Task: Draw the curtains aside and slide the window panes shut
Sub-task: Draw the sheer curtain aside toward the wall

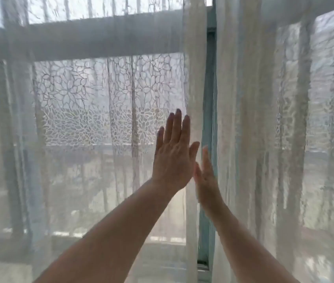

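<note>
Two sheer white lace curtains hang before the window. The left curtain (92, 111) has a flower pattern; the right curtain (264, 119) hangs in folds. Between their inner edges runs a narrow gap where a blue-green window frame post (210, 82) shows. My left hand (173, 156) is raised flat with fingers straight and apart, its back toward me, at the left curtain's inner edge. My right hand (206, 172) is edge-on and blurred, fingers extended, in the gap beside the post. Neither hand holds cloth. The window panes are hidden behind the curtains.
A wide horizontal frame bar (92, 41) crosses behind the left curtain. Vertical bars or railings show dimly through the fabric on both sides. The lower sill (203, 268) is visible at the bottom of the gap.
</note>
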Tool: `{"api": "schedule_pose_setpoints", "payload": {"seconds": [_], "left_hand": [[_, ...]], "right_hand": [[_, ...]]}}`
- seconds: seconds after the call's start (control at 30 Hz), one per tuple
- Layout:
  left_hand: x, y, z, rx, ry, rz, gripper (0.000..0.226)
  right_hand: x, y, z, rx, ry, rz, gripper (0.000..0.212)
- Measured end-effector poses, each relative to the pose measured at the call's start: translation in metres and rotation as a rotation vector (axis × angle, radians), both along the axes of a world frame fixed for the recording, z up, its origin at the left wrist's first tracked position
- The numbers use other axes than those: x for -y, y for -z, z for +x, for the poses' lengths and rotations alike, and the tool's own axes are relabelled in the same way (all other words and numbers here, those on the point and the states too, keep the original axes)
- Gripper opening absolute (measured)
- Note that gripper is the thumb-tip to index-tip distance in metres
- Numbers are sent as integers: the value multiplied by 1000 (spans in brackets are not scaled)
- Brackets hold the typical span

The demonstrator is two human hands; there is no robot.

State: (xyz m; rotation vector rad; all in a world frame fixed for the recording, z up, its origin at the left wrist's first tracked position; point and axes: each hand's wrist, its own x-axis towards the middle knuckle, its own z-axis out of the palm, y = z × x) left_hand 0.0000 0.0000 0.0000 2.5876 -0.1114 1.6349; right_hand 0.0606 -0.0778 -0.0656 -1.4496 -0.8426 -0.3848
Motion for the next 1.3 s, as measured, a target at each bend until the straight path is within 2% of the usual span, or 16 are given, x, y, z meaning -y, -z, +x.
{"api": "schedule_pose_setpoints", "payload": {"seconds": [0.1, 0.17, 0.27, 0.33, 0.4, 0.5, 0.67, 0.8, 1.0, 1.07, 1.2, 1.3], "left_hand": [[12, -29, 14, 94, -128, 58, 64], [15, -47, 20, 107, -184, 115, 65], [15, -61, 30, 98, -360, 221, 66], [13, -69, 32, 96, -439, 254, 66], [9, -74, 35, 95, -499, 275, 68], [-1, -77, 36, 84, -549, 245, 70], [-17, -91, 36, 73, -653, 175, 80], [-29, -104, 39, 75, -689, 173, 80], [-37, -111, 49, 102, -819, 252, 84], [-45, -111, 49, 121, -859, 265, 85], [-65, -109, 41, 153, -929, 299, 84], [-78, -110, 30, 167, -955, 286, 82]], "right_hand": [[-3, 1, 9, 127, -3, -85, 77], [-11, 2, 6, 186, -59, -62, 88], [-22, 0, 9, 211, -19, -9, 98], [-28, -1, 12, 169, -3, -19, 103], [-33, -2, 14, 112, -94, -32, 104], [-45, -2, 12, 145, -157, -23, 101], [-61, -14, 23, 47, -95, 29, 108], [-79, -23, 17, 79, -260, -16, 101], [-102, -31, 12, 31, -261, -4, 96], [-110, -31, 12, 77, -268, -50, 89], [-127, -29, 7, 151, -189, -46, 63], [-136, -30, -5, 245, -147, -24, 60]]}}
